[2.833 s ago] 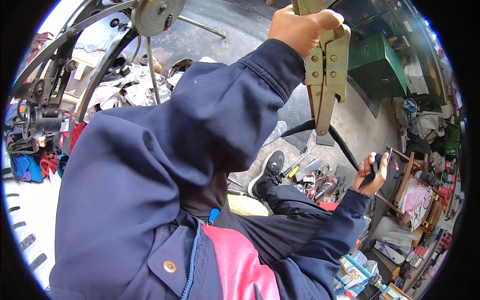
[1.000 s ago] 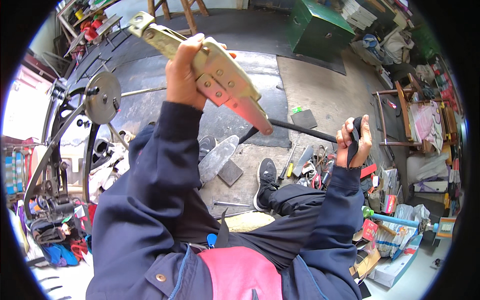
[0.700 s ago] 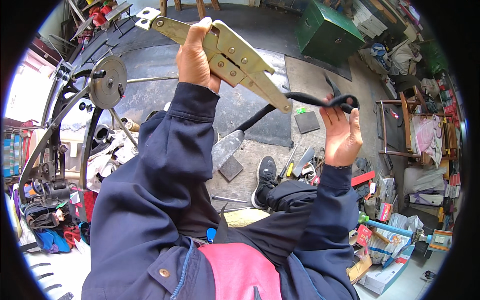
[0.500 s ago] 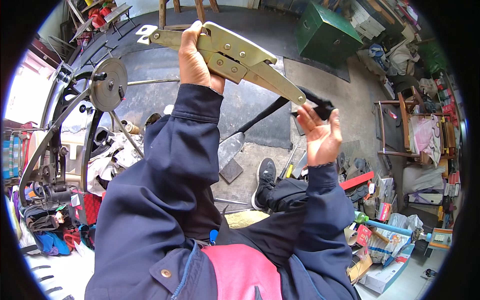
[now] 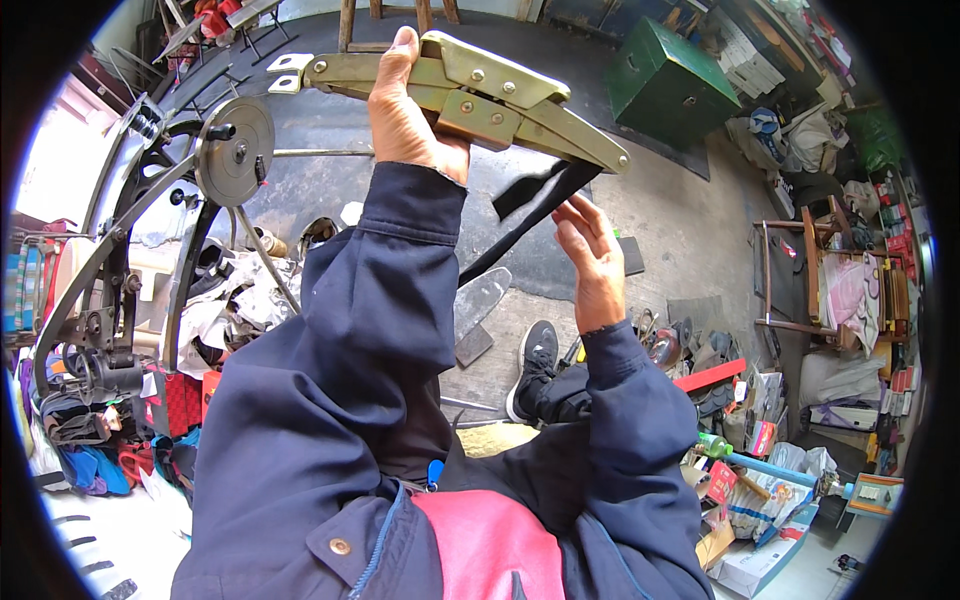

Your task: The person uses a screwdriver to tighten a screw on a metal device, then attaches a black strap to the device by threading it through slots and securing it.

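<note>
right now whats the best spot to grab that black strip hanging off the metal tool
Grab the black strip just below the yellowish metal tool's tip, from the right, where the right hand is closest. It's flat and thin, so pinch across its faces; the left hand already holds the tool.

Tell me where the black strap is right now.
Head view, upper centre: the black strap hangs just under the brass-coloured tool's tip, beside the right hand's fingertips.

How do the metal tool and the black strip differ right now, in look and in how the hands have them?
The metal tool is brass-coloured, rigid and bolted from plates; the black strip is dark, thin and looks flexible.
The left hand grips the tool fully around its middle; the right hand only fingers the strip, open-palmed.
The tool lies nearly level; the strip slants downward.
Both are raised before the person.
</note>
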Tool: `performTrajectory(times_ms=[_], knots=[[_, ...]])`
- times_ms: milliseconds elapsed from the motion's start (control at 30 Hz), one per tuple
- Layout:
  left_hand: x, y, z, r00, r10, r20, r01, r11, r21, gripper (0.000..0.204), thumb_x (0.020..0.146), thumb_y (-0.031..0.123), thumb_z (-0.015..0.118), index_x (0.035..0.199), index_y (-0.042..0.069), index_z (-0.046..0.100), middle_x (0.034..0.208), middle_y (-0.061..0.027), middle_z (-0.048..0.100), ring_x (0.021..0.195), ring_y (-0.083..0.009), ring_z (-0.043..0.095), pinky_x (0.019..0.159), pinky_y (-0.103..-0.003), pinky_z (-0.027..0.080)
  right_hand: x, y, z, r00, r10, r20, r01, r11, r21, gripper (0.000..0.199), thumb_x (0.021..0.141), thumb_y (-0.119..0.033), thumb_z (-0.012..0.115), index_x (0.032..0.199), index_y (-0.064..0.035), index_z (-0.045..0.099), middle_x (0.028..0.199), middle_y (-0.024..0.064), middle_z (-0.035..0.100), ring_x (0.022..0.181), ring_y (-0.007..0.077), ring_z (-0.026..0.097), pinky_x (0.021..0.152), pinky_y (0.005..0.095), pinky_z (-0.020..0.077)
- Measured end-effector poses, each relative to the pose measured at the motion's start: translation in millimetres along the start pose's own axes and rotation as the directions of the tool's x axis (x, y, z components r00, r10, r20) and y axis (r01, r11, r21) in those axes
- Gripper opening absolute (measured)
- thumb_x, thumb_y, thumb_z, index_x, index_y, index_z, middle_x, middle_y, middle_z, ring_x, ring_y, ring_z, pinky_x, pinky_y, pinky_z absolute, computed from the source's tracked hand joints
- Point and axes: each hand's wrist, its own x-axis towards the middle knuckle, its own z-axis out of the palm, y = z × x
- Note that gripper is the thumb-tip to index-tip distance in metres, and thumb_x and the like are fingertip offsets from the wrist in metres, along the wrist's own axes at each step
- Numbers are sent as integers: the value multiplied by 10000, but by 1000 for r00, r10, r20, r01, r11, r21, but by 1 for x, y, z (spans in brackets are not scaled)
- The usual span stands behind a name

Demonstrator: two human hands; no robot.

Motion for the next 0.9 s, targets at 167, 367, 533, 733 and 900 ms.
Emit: performTrajectory(times_ms=[167,367,533,733,900], knots=[[-7,-2,2,1000,-22,-9,22,1000,9,416,868,396,747,1226,207,650,1121,-24,663,1097,-278,626,977,-618,472,10,1,14,1000,-30,-9,31,997,73,208,1042,-145,579,1111,19,686,947,76,730,930,169,690,932,307,502],[21,20,-12,994,63,-85,-66,997,-40,369,845,361,777,1137,163,667,1075,-19,668,954,-222,658,859,-436,551,-19,1,2,978,166,127,-156,984,-87,202,1017,-136,591,1047,30,702,876,72,734,816,125,669,829,278,510],[40,48,-30,965,140,-222,-146,989,-12,433,842,420,766,1133,132,624,1075,-67,668,1005,-279,664,935,-477,544,-32,-5,-5,933,294,207,-272,954,-129,277,983,-179,594,1126,40,684,951,107,738,894,167,694,909,321,513],[24,49,-30,973,59,-224,-56,998,18,473,842,432,756,1169,125,605,1159,-90,663,1091,-314,645,992,-536,510,-1,-17,13,972,103,213,-114,993,41,495,983,-243,622,1379,37,519,1059,126,714,990,176,680,960,313,487],[1,30,-18,986,-73,-150,87,992,86,541,825,396,781,1234,112,569,1200,-124,639,1140,-345,618,1022,-591,472,24,-6,25,994,105,-26,-106,993,-53,659,943,-293,717,1448,21,432,1196,142,675,1081,210,675,1023,344,481]])
